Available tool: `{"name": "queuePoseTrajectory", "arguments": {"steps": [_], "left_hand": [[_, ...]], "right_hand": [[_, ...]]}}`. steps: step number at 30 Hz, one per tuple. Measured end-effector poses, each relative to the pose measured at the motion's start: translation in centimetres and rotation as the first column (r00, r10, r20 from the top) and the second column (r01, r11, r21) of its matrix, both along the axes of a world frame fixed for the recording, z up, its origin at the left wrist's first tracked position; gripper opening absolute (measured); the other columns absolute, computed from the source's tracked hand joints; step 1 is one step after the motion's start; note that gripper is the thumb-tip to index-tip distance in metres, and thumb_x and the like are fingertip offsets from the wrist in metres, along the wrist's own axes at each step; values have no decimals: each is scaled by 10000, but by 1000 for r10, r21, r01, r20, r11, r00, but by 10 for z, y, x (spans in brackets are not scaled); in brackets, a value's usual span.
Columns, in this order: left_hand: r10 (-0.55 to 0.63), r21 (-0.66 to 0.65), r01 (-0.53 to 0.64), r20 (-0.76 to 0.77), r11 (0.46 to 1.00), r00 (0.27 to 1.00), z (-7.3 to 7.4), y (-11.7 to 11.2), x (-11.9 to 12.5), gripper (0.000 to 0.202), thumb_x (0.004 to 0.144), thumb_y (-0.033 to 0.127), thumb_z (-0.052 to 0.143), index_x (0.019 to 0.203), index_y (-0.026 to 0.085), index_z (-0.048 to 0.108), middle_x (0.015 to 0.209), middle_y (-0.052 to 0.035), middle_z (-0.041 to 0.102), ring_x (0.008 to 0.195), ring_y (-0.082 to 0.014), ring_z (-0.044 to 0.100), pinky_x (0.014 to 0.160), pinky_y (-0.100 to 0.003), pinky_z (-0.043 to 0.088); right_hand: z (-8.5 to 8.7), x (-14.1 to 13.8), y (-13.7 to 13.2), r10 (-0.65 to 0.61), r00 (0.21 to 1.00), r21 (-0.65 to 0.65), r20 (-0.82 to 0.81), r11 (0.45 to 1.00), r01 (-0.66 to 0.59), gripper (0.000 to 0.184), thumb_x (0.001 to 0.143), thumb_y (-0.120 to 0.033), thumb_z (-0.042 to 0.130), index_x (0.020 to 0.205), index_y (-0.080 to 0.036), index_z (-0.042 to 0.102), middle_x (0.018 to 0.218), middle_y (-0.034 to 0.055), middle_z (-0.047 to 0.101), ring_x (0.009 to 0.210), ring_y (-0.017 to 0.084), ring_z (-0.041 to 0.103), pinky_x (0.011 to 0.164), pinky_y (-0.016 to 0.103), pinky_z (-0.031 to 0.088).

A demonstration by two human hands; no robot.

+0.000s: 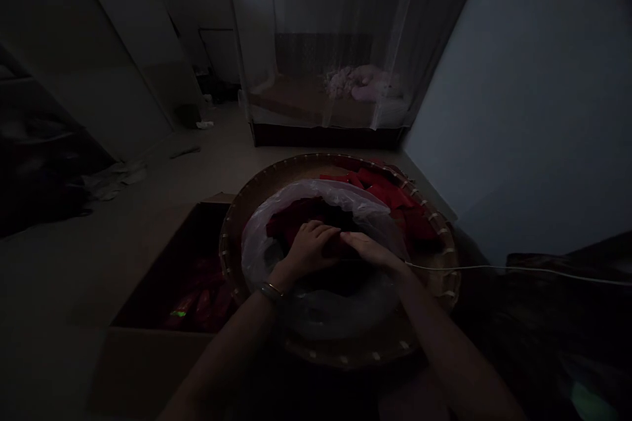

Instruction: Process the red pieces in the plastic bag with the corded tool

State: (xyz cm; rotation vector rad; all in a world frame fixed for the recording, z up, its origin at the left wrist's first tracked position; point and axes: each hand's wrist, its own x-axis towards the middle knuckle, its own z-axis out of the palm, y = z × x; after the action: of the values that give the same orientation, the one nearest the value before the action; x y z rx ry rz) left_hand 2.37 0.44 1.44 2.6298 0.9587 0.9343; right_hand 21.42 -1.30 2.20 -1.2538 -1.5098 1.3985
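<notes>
a small yellow-green patch [180,308] glowed on one of the shiny red packets [205,302], but from where i stood any marking on it was too dim to read. the packets lay deep in an open cardboard box [153,355], which stood just beside the left edge of a round woven tray [266,184], its rim bound with pale ties. the room was very dark: a pale floor [168,184], a plain wall [533,99] to the right, and beyond the tray a bed [296,95] behind a sheer net [340,6], with pinkish bedding [368,82] heaped on it. red pieces [395,200] lay loose along the tray's far right side. a wide-mouthed clear plastic bag [336,319] sat in the tray, and the dark red material [286,220] was inside it, below and around the fingers. the left hand [313,245], a bracelet [271,290] at its wrist, arched over it with fingers half bent; the right hand [368,248] came in with fingers fairly straight, tips close to the left's. i could not tell whether either hand gripped anything. a thin pale cord [494,268] ran from near the right wrist toward the right.
</notes>
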Motion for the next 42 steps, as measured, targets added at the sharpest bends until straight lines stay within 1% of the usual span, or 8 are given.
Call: {"name": "queuePoseTrajectory", "arguments": {"steps": [8, 13, 16, 18, 22, 25, 28, 42], "left_hand": [[184, 121, -172, -97, 978, 978, -4, -6, 8, 495, 672, 304, 676, 1148, 201, 585, 1057, -100, 628, 965, -289, 486, 804, -424, 373], [220, 64, -225, 81, 972, 972, -4, 2, 2, 378, 663, 226, 666, 1036, 185, 620, 986, -82, 632, 906, -240, 517, 809, -376, 425], [299, -19, -302, 205, 953, 932, -5, 9, -2, 328, 666, 203, 667, 989, 183, 620, 957, -69, 626, 885, -213, 545, 811, -358, 445], [339, -83, -329, 268, 941, 902, -6, 12, -4, 304, 668, 192, 668, 966, 177, 615, 942, -62, 618, 884, -203, 561, 815, -345, 456], [356, -151, -323, 338, 934, 871, -6, 15, -6, 335, 668, 205, 673, 988, 173, 581, 965, -65, 604, 907, -204, 574, 820, -338, 469], [349, -150, -316, 350, 937, 869, -7, 15, -6, 349, 669, 218, 674, 996, 169, 565, 968, -71, 600, 904, -207, 578, 816, -340, 474], [336, -150, -302, 357, 941, 871, -7, 15, -6, 332, 680, 213, 662, 993, 168, 561, 965, -70, 600, 898, -202, 581, 816, -337, 476], [340, -160, -300, 379, 940, 861, -4, 13, -8, 334, 681, 188, 660, 999, 158, 564, 970, -72, 610, 903, -200, 588, 812, -335, 486]], "right_hand": [[4, -6, -2, 14, 996, -41, -91, 999, -18, 453, 696, -571, 616, 788, -130, 670, 791, 43, 662, 751, 182, 594, 716, 321, 499], [2, 3, 9, -193, 961, 19, -199, 979, 201, 449, 760, -561, 535, 817, -131, 650, 827, 80, 673, 795, 205, 631, 757, 342, 504], [-3, 8, 15, -286, 958, 171, -9, 944, 284, 309, 800, -417, 503, 881, -150, 637, 899, 80, 671, 858, 210, 631, 747, 344, 506], [-6, 7, 17, -225, 942, 310, 249, 940, 143, 216, 797, -258, 507, 940, -158, 636, 955, 73, 663, 907, 200, 616, 814, 352, 483], [-9, -9, 16, -66, 696, 316, 715, 918, -238, 458, 721, -99, 602, 1175, -128, 552, 1131, 133, 576, 1039, 224, 558, 918, 341, 419], [-9, -25, 17, -30, 421, 173, 906, 936, -306, 693, 672, -129, 688, 1310, -136, 418, 1198, 175, 487, 1045, 284, 536, 860, 361, 437], [-10, -38, 21, -19, 307, 120, 951, 942, -314, 561, 762, -129, 595, 1289, -136, 404, 1172, 178, 474, 998, 270, 548, 806, 344, 447], [-25, -42, 42, -9, 406, 145, 914, 942, -304, 366, 824, -108, 494, 1191, -114, 492, 1047, 171, 559, 896, 218, 589, 770, 293, 434]]}}
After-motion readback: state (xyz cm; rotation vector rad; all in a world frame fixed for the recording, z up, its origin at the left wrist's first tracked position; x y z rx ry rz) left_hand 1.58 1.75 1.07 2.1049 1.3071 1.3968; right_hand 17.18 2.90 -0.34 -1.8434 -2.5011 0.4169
